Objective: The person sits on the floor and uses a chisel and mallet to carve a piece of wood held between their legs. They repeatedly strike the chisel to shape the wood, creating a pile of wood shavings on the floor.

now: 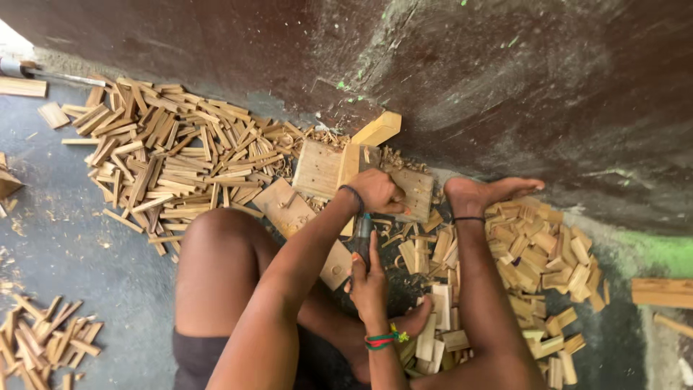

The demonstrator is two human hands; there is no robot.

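While my left hand clamps down on a small wooden block at mid-frame, my right hand, just below it, is clenched around a dark-handled tool whose tip reaches up to that block. I judge the step to be shaving the piece; the next stroke calls for a steady hold, the blade clear of my fingers. Cut bamboo slats crowd the upper left, stacked pieces the right, and the dark wall hems in the top. My foot braces just right of the block. Open floor lies lower left.
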